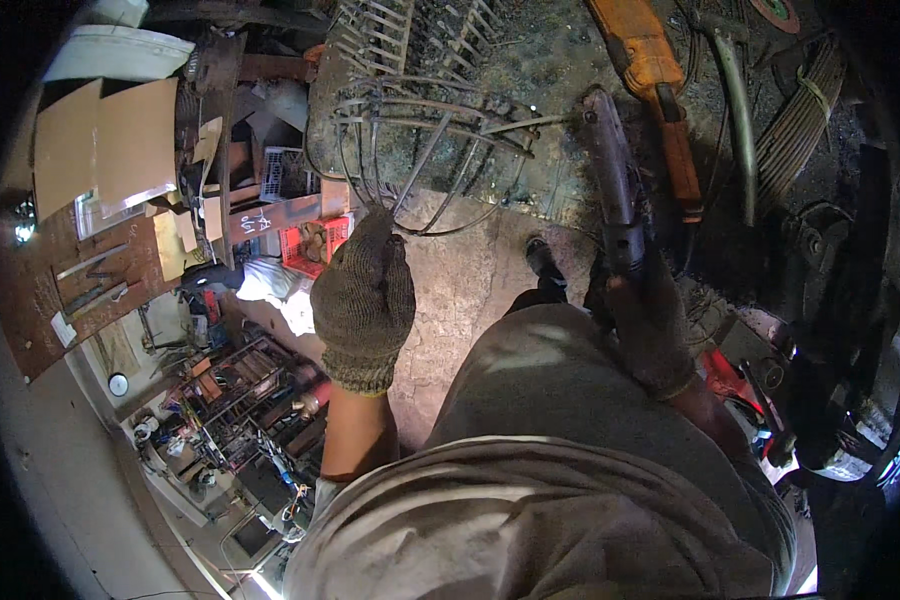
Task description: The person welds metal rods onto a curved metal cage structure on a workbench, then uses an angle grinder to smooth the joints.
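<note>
My left hand [366,300], in a dark knitted glove, is closed on the near edge of a frame of bent metal rods [450,128]. The frame rests partly on the worktable [540,60] and overhangs its near edge. In my right hand [652,335], also gloved, is the handle of a long, worn grey welding electrode holder [615,165]. A thin welding rod [530,124] sticks out leftward from its far end, and its tip meets the frame or lies just over it. My right fingers are partly in shadow.
Right of the holder lie a long orange tool [645,60], a curved metal bar [740,120] and a tied bundle of thin rods [795,130]. Spiked metal pieces [380,35] sit at the back. Leftward are a red crate [315,243], cardboard [135,145] and cluttered scrap metal [235,385].
</note>
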A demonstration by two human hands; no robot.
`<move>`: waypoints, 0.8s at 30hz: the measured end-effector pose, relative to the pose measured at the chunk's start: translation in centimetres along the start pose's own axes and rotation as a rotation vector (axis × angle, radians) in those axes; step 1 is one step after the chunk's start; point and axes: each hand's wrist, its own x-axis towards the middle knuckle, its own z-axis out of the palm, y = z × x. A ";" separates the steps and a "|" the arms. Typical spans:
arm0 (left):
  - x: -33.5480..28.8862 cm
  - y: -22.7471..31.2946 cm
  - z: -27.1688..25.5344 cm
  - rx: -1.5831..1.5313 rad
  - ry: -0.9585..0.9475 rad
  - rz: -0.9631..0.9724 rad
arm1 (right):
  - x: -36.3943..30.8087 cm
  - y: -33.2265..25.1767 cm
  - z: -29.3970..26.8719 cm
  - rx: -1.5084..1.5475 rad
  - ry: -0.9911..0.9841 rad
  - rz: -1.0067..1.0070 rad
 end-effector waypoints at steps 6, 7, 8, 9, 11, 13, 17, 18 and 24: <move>0.1 0.1 0.0 0.028 -0.042 -0.028 | -0.1 -0.1 0.0 0.043 0.017 0.075; 0.1 0.2 0.0 -0.010 -0.046 -0.047 | 0.0 1.7 -0.3 -0.253 -0.014 -0.156; 0.1 0.2 -0.1 -0.051 -0.049 -0.066 | 0.0 2.0 -0.4 -0.404 -0.038 -0.269; 0.1 0.2 -0.2 -0.051 -0.049 -0.069 | 0.0 2.3 -0.5 -0.551 -0.046 -0.389; 0.0 0.1 0.1 -0.085 -0.015 -0.061 | 0.0 1.9 -0.2 -0.353 -0.021 -0.221; 0.1 -0.1 0.2 -0.066 -0.012 -0.037 | 0.0 1.4 0.0 -0.154 0.003 -0.054; 0.2 0.2 0.1 -0.021 -0.011 -0.017 | 0.1 1.0 -0.3 -0.094 -0.016 0.072; 0.2 0.2 0.0 -0.021 -0.011 -0.018 | 0.1 1.1 -0.4 -0.107 -0.027 0.085; 0.1 0.0 0.0 -0.030 -0.031 -0.041 | 0.3 0.5 -0.4 -0.152 -0.019 0.042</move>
